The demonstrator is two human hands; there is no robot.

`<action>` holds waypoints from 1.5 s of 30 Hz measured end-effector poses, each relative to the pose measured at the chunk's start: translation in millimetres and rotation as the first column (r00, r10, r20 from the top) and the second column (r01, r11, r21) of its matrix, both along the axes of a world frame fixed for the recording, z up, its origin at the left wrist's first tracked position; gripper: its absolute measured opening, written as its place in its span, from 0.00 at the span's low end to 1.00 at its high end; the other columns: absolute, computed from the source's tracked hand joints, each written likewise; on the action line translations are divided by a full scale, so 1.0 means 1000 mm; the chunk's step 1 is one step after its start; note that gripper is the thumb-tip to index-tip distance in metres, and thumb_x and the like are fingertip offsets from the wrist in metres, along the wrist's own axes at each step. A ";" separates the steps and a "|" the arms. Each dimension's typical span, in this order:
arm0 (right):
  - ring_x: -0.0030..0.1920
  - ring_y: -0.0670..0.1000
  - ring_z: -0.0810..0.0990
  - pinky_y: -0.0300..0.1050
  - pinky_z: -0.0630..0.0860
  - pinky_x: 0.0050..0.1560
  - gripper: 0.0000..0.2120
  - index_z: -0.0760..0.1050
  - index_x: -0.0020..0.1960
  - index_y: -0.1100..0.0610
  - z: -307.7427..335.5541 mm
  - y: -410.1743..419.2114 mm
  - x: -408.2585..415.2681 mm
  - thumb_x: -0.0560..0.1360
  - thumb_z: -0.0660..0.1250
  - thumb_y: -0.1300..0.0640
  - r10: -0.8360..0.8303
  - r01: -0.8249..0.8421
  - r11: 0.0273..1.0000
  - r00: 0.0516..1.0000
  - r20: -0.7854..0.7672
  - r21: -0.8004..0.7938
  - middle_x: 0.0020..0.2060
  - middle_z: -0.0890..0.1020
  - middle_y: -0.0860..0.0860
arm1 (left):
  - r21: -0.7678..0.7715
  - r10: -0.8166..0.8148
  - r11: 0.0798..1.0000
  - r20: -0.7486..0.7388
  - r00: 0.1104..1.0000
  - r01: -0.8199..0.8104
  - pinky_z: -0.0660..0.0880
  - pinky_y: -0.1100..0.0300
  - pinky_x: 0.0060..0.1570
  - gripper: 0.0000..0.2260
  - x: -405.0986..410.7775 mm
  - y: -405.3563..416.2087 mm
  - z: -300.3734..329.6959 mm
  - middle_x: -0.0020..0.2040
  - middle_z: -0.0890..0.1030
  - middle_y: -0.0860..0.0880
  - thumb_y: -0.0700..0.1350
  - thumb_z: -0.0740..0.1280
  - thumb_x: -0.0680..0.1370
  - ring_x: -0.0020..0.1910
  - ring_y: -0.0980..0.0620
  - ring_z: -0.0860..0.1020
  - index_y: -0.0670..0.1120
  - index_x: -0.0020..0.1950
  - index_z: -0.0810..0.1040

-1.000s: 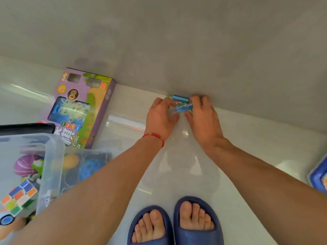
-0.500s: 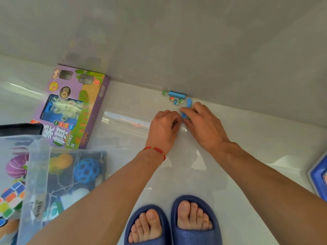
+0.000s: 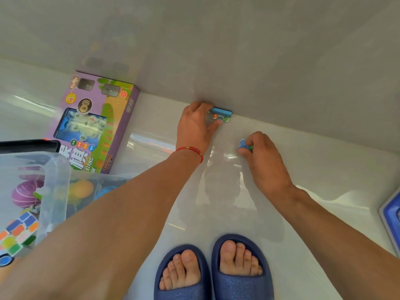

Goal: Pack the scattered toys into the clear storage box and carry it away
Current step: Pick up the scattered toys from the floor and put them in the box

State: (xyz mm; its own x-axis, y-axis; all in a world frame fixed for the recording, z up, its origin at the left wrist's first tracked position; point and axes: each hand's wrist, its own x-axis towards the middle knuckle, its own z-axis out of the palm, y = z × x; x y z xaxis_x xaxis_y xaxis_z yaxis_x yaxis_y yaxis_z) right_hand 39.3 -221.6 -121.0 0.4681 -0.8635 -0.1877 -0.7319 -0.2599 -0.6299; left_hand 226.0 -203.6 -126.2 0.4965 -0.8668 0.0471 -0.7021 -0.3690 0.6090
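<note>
The left hand [image 3: 194,126] reaches to the base of the wall, fingers curled over a cluster of small marbles [image 3: 220,119] lying against a blue block [image 3: 221,111]; the fingertips touch the marbles, but whether any marble is gripped cannot be told. The blue block lies on the floor [image 3: 303,169] flush against the wall. The left wrist carries a red string bracelet [image 3: 191,150]. The right hand [image 3: 263,158] is apart from the left, lower and to the right, with fingers curled around small blue and green pieces [image 3: 244,146] pinched at the fingertips. The clear storage box [image 3: 57,180] stands at the left edge of the view, partly behind the left forearm. It contains a purple ball [image 3: 22,195], an orange toy [image 3: 83,189] and a puzzle cube [image 3: 18,234]. A purple game box [image 3: 97,122] lies flat on the floor just beyond the storage box, one corner near the wall. A blue-rimmed item [image 3: 390,215] shows at the right edge. Two feet in dark blue slippers [image 3: 216,284] stand at the bottom centre.
</note>
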 end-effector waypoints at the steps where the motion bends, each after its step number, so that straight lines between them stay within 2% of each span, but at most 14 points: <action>1: 0.43 0.49 0.70 0.37 0.61 0.42 0.07 0.70 0.48 0.58 0.004 0.000 0.002 0.82 0.63 0.56 -0.077 0.074 0.995 0.996 0.043 0.062 0.44 0.73 0.49 | -0.005 0.009 1.000 -0.004 1.000 -0.009 0.74 0.57 0.54 0.15 -0.001 -0.002 0.000 0.54 0.81 0.45 0.48 0.75 0.72 0.53 0.44 0.77 0.44 0.56 0.81; 3: 0.37 0.48 0.69 0.37 0.64 0.40 0.11 0.72 0.46 0.59 0.013 -0.002 0.007 0.82 0.62 0.52 -0.265 0.207 0.926 0.952 0.154 0.315 0.37 0.73 0.47 | -0.019 0.022 1.000 -0.008 1.000 -0.022 0.71 0.59 0.52 0.13 -0.001 -0.005 -0.001 0.51 0.81 0.45 0.47 0.75 0.72 0.52 0.44 0.77 0.44 0.53 0.81; 6: 0.36 0.49 0.71 0.43 0.70 0.42 0.10 0.76 0.43 0.57 0.033 -0.010 0.018 0.82 0.62 0.55 -0.698 0.150 0.505 0.650 0.301 0.850 0.36 0.74 0.49 | -0.021 0.047 0.999 -0.019 0.999 -0.048 0.68 0.63 0.49 0.11 0.000 -0.008 -0.003 0.49 0.81 0.47 0.46 0.75 0.72 0.51 0.45 0.75 0.44 0.51 0.81; 9: 0.31 0.52 0.71 0.45 0.70 0.34 0.09 0.70 0.37 0.56 0.038 -0.023 0.030 0.75 0.61 0.55 -0.867 0.101 0.286 0.450 0.213 0.953 0.30 0.72 0.53 | -0.019 0.048 0.999 -0.021 0.999 -0.048 0.67 0.65 0.48 0.10 0.001 -0.008 -0.006 0.49 0.80 0.48 0.44 0.75 0.71 0.50 0.46 0.74 0.45 0.51 0.80; 14: 0.35 0.57 0.72 0.47 0.66 0.36 0.14 0.70 0.42 0.58 0.008 -0.027 0.052 0.80 0.61 0.49 -0.432 0.408 0.896 0.891 0.138 0.174 0.34 0.75 0.55 | -0.028 0.087 0.996 -0.081 0.993 -0.090 0.74 0.58 0.46 0.08 0.002 -0.012 -0.008 0.45 0.80 0.50 0.41 0.76 0.70 0.45 0.47 0.77 0.46 0.46 0.80; 18: 0.48 0.66 0.79 0.54 0.72 0.43 0.13 0.70 0.57 0.60 -0.003 -0.018 0.062 0.84 0.58 0.50 -0.288 0.285 0.954 0.957 -0.020 -0.097 0.48 0.82 0.61 | -0.044 0.095 0.994 -0.094 0.991 -0.100 0.78 0.53 0.46 0.05 0.003 -0.013 -0.011 0.44 0.80 0.49 0.37 0.74 0.70 0.43 0.48 0.78 0.44 0.44 0.81; 28: 0.51 0.64 0.80 0.54 0.74 0.49 0.17 0.68 0.62 0.61 -0.002 -0.023 0.074 0.83 0.58 0.48 -0.204 0.180 0.975 0.958 -0.200 -0.132 0.52 0.82 0.60 | 0.010 0.220 0.975 -0.104 0.970 -0.220 0.75 0.63 0.41 0.04 -0.007 0.010 -0.007 0.41 0.79 0.50 0.36 0.70 0.70 0.35 0.53 0.75 0.44 0.41 0.79; 32: 0.32 0.54 0.73 0.48 0.71 0.32 0.09 0.70 0.41 0.56 0.007 -0.025 0.058 0.77 0.58 0.53 -0.615 0.488 0.745 0.766 0.185 0.455 0.35 0.76 0.54 | 0.189 0.584 0.782 -0.554 0.594 -0.594 0.78 0.64 0.40 0.05 -0.009 0.003 0.010 0.36 0.81 0.50 0.38 0.71 0.70 0.31 0.55 0.77 0.43 0.45 0.81; 34: 0.25 0.51 0.66 0.41 0.60 0.23 0.09 0.68 0.36 0.56 0.017 -0.024 0.050 0.74 0.57 0.55 -0.806 0.378 0.466 0.554 0.208 0.800 0.30 0.74 0.54 | 0.245 0.524 0.740 -0.794 0.308 -0.627 0.76 0.63 0.34 0.04 -0.009 0.001 0.019 0.34 0.78 0.45 0.35 0.68 0.72 0.28 0.53 0.75 0.38 0.46 0.79; 36: 0.23 0.50 0.64 0.40 0.57 0.23 0.11 0.65 0.34 0.56 0.024 -0.025 0.047 0.74 0.58 0.56 -0.846 0.256 0.392 0.479 0.236 0.884 0.28 0.74 0.55 | 0.300 0.360 0.728 -0.933 -0.029 -0.616 0.73 0.64 0.29 0.02 -0.007 -0.001 0.028 0.34 0.75 0.43 0.33 0.65 0.75 0.30 0.51 0.73 0.37 0.45 0.77; 38: 0.24 0.50 0.64 0.42 0.59 0.23 0.16 0.65 0.33 0.56 0.026 -0.026 0.051 0.76 0.62 0.53 -0.754 0.324 0.568 0.574 0.320 0.757 0.27 0.72 0.56 | 0.369 0.192 0.740 -0.917 -0.349 -0.563 0.72 0.66 0.29 0.05 -0.004 0.001 0.035 0.36 0.74 0.43 0.34 0.61 0.77 0.33 0.51 0.72 0.37 0.46 0.76; 41: 0.30 0.53 0.73 0.48 0.69 0.32 0.17 0.73 0.40 0.59 0.014 -0.025 0.057 0.80 0.63 0.47 -0.276 0.280 0.960 0.936 0.220 0.012 0.30 0.76 0.57 | 0.349 0.086 0.791 -0.877 -0.473 -0.503 0.67 0.65 0.26 0.08 0.002 0.003 0.037 0.37 0.74 0.42 0.36 0.57 0.75 0.32 0.50 0.70 0.39 0.42 0.75; 43: 0.40 0.61 0.80 0.50 0.71 0.38 0.12 0.75 0.56 0.56 0.009 -0.027 0.062 0.82 0.61 0.48 -0.080 0.081 0.968 0.997 0.016 -0.235 0.40 0.83 0.56 | 0.358 0.208 0.804 -0.917 -0.340 -0.474 0.63 0.64 0.23 0.07 0.003 0.001 0.038 0.35 0.72 0.44 0.39 0.58 0.73 0.29 0.50 0.70 0.41 0.36 0.73; 45: 0.44 0.64 0.81 0.50 0.68 0.38 0.14 0.71 0.64 0.56 0.003 -0.031 0.066 0.82 0.61 0.51 0.003 -0.071 0.934 0.981 -0.192 -0.350 0.47 0.84 0.56 | 0.376 0.421 0.805 -0.907 -0.004 -0.458 0.60 0.64 0.21 0.09 0.004 -0.001 0.036 0.33 0.72 0.47 0.42 0.61 0.73 0.26 0.50 0.68 0.44 0.33 0.72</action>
State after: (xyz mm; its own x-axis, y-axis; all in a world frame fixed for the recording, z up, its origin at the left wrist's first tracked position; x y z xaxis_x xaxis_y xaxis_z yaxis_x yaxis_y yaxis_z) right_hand 105.6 -252.5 -117.8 0.4876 -0.8721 0.0400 -0.8121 -0.4699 -0.3460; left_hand 230.0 -205.0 -90.4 0.4370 -0.4694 -0.7673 0.7134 -0.3386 0.6135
